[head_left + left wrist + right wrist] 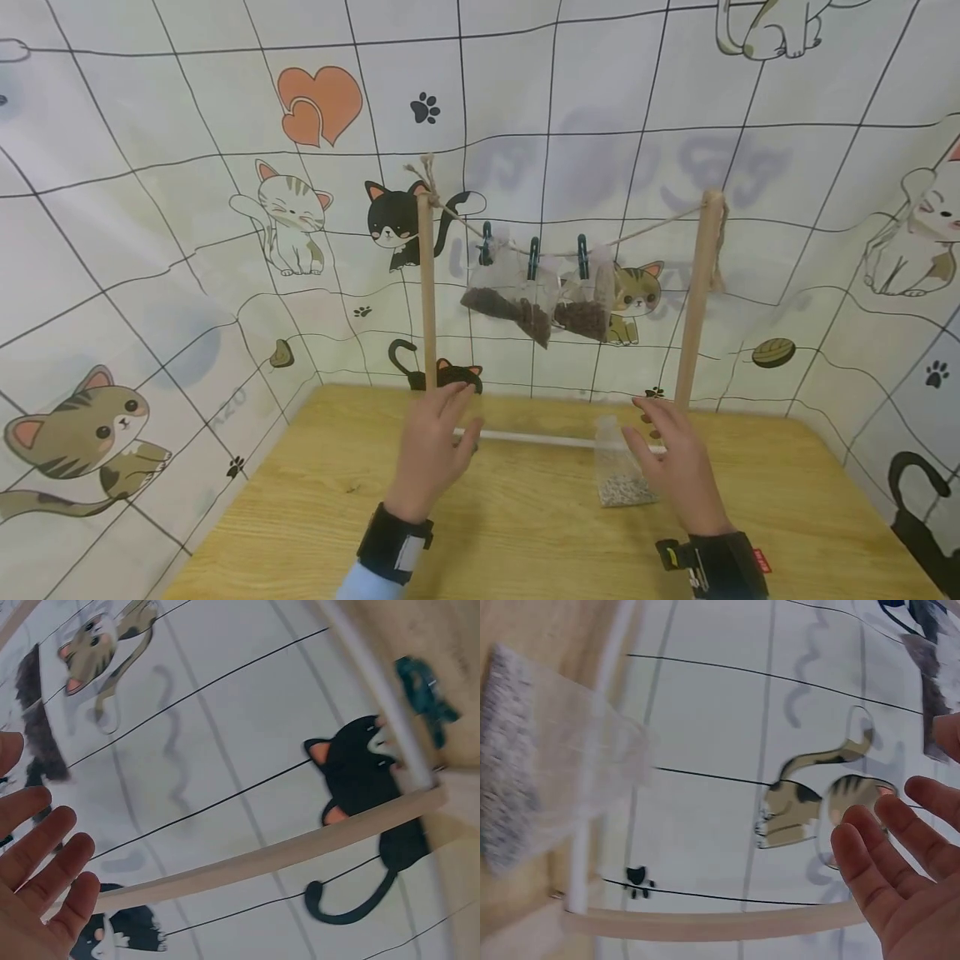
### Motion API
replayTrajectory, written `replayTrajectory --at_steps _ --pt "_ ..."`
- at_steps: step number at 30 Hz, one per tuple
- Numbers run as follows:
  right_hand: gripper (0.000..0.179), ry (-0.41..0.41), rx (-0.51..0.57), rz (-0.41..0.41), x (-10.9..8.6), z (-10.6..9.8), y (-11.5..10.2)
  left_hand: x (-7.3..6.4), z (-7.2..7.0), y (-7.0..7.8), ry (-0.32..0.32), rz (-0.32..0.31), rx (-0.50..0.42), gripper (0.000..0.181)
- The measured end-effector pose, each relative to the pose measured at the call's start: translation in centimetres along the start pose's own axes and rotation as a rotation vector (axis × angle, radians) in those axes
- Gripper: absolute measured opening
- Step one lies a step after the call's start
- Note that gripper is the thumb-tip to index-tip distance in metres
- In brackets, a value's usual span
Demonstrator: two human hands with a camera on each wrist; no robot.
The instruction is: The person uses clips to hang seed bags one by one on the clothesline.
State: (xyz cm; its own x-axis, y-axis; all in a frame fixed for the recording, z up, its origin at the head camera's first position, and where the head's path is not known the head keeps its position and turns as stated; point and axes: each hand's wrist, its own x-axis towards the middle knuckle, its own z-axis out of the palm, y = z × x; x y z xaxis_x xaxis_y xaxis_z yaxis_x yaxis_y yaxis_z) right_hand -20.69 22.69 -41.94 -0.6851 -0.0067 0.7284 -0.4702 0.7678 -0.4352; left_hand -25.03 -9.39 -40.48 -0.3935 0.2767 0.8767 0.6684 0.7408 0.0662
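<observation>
My left hand point(433, 446) is raised over the table with relaxed fingers and holds nothing, near the left wooden post point(427, 292). My right hand point(675, 467) hovers by the right post point(697, 300), also holding nothing. Between the posts sags a twine line point(652, 227). Three dark green clothespins point(533, 258) hold clear bags with dark brown contents point(583, 318) on it. A clear bag of pale speckled grains point(626, 490) lies on the table, partly hidden by my right hand. A loose green clothespin point(427, 697) shows beside the white bar in the left wrist view.
A white bar point(536, 438) joins the posts low down, near the wooden table point(300, 517). Cat-printed cloth point(187, 275) hangs behind the frame and on both sides. Frayed twine ends point(426, 171) stick up from the left post's knot.
</observation>
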Motion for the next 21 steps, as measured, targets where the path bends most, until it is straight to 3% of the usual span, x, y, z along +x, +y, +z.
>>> replayTrajectory --at_steps 6,10,16,21 --pt "0.039 -0.03 0.004 0.081 -2.0 2.2 0.5 -3.0 1.7 -0.1 -0.059 -0.043 0.026 0.042" --pt "0.039 -0.042 0.005 0.094 -2.9 3.5 0.6 -4.4 2.1 -0.1 -0.099 -0.075 0.044 0.04" --pt "0.038 -0.035 0.018 0.097 -3.6 4.6 0.8 -5.3 2.7 -0.3 -0.153 -0.13 0.027 0.038" --pt "0.036 -0.063 0.023 0.127 -3.8 5.0 0.7 -5.5 3.0 -0.8 -0.156 -0.138 0.032 0.037"
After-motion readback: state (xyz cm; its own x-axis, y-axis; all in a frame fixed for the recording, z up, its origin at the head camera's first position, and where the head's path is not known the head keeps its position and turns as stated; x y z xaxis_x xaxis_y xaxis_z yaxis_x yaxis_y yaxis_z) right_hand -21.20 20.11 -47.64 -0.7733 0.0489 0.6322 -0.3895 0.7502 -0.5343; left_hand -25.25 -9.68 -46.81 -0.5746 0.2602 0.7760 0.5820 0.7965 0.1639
